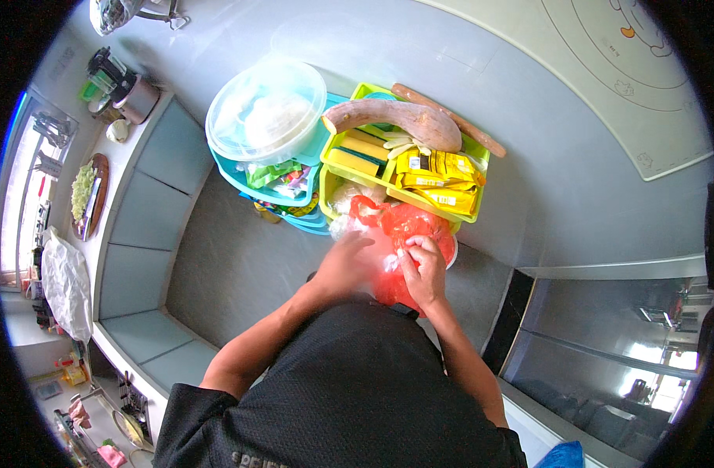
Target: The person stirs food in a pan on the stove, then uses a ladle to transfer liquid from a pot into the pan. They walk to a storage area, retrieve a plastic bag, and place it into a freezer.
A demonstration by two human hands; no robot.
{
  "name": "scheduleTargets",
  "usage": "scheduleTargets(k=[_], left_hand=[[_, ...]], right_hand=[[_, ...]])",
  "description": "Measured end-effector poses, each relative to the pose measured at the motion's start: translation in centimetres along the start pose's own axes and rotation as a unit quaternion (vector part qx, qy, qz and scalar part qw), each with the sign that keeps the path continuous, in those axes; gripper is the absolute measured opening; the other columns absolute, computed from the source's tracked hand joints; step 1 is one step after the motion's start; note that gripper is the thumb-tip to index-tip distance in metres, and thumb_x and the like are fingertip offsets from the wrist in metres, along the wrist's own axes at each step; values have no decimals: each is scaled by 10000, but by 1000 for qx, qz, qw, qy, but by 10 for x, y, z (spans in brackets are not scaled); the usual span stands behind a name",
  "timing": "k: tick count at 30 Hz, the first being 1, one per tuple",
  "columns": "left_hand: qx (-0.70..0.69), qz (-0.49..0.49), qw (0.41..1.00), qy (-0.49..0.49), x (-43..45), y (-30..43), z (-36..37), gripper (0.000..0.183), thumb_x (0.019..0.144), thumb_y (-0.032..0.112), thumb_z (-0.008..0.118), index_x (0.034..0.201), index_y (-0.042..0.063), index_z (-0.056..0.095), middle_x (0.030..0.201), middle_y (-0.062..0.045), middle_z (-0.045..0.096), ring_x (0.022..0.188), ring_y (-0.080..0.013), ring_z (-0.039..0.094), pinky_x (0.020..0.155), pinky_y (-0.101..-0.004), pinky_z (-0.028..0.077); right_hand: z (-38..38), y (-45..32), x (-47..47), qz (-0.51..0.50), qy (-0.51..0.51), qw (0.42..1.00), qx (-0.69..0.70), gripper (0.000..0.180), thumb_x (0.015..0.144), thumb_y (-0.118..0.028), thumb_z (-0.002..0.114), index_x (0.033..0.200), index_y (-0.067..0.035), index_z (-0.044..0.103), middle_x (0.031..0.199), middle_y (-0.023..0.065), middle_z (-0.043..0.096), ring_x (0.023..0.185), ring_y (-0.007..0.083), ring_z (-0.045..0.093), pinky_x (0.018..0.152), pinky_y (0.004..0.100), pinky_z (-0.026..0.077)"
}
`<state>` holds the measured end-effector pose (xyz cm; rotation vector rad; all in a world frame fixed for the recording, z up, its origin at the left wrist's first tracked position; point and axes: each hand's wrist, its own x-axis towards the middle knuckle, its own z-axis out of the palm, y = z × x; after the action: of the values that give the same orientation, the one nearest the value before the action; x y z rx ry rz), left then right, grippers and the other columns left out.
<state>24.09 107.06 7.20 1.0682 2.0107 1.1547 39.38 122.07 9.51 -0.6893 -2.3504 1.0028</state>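
Observation:
In front of my body a red plastic bag (392,289) hangs crumpled against a lime-green storage rack. The fingertips of my right hand (425,270) are pinched together on the bag, beside a small whitish patch of plastic. My left hand (348,264) is at the bag's left side, blurred by motion, so its grip is unclear. More red plastic (415,225) bulges just beyond my fingers. Clear plastic bags (352,202) with pale contents sit in the rack's lower basket.
The rack's upper basket (433,202) holds yellow packets (439,172), sponges (355,159) and a long squash (401,114); a wooden rolling pin (450,120) leans behind. Left of it, a lidded clear tub (266,111) tops a blue rack (310,202). A counter (120,169) runs along the left, bearing a chopping board (102,175).

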Motion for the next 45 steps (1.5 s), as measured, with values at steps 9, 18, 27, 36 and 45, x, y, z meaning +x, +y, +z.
scheduleTargets(k=[9, 18, 27, 36, 45], left_hand=[[-90, -48, 986, 128, 23, -15, -6, 287, 836, 44, 719, 1118, 16, 676, 994, -67, 706, 870, -159, 642, 815, -296, 514], [-65, -7, 979, 195, 31, -12, -24, 105, 879, 57, 663, 955, -12, 642, 869, -56, 672, 794, -113, 612, 736, -260, 497], [-293, -90, 929, 209, 33, -8, -24, 64, 984, 81, 529, 933, 48, 548, 799, -33, 577, 676, -120, 549, 638, -280, 517], [-579, -74, 810, 61, 3, 70, -147, 182, 944, 282, 623, 970, 102, 612, 656, 83, 420, 541, -42, 379, 447, -230, 273], [287, -126, 918, -244, -21, -99, -105, 554, 688, 183, 814, 1214, 101, 660, 1163, -182, 679, 1077, -343, 644, 946, -418, 504]], right_hand=[[4, -14, 6, -10, -73, 986, -148, 463, 735, -80, 749, 1167, -7, 600, 1172, 173, 554, 1115, 350, 552, 947, 427, 476], [15, -8, 21, 62, -58, 978, -192, 775, 759, -124, 750, 1428, 11, 381, 1369, 270, 438, 1260, 443, 464, 1056, 466, 417], [31, -8, 24, 24, -109, 952, -284, 748, 781, -263, 762, 1426, -88, 425, 1352, 254, 446, 1245, 415, 468, 1034, 524, 399], [46, 42, 23, 30, -36, 963, -266, 431, 788, -205, 689, 1198, -97, 614, 1159, 189, 518, 1122, 363, 522, 910, 505, 460], [33, 41, 29, 76, 12, 961, -267, 580, 842, -239, 678, 1318, 28, 482, 1258, 275, 488, 1175, 444, 501, 963, 501, 453]])
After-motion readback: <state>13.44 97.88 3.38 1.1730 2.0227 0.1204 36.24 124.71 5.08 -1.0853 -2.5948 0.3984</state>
